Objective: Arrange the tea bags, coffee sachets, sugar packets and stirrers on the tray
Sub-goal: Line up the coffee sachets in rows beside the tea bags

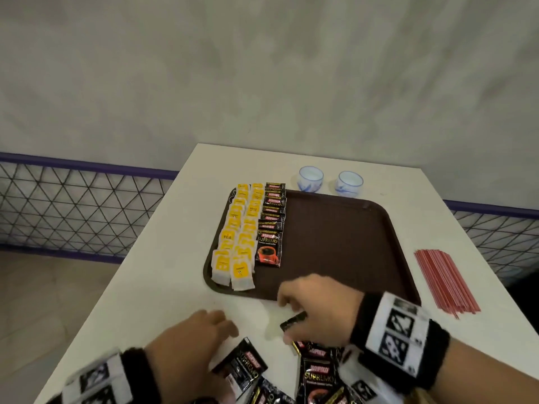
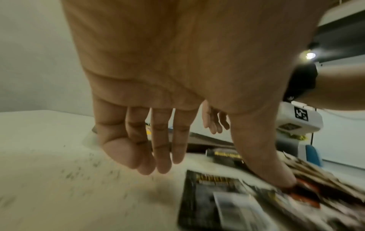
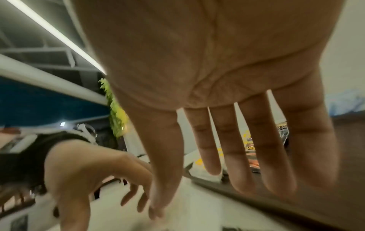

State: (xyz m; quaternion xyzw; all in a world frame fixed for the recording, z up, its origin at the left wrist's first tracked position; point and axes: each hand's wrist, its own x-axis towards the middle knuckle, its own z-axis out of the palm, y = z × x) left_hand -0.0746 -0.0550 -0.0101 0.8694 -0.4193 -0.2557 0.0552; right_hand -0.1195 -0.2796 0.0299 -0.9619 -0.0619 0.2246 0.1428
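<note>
The head view alone shows the tray (image 1: 335,243). The left hand (image 2: 168,78) is spread, thumb pressing a coffee sachet (image 2: 227,203). The right hand (image 3: 217,78) shows straight fingers.

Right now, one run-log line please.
tray: tea bags, one coffee row | left hand: open | right hand: open | stirrers: off tray

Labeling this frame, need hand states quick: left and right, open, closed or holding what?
Left hand: open, fingers straight, thumb tip pressing on a loose coffee sachet.
Right hand: open, fingers straight, holding nothing, above the table.
</note>
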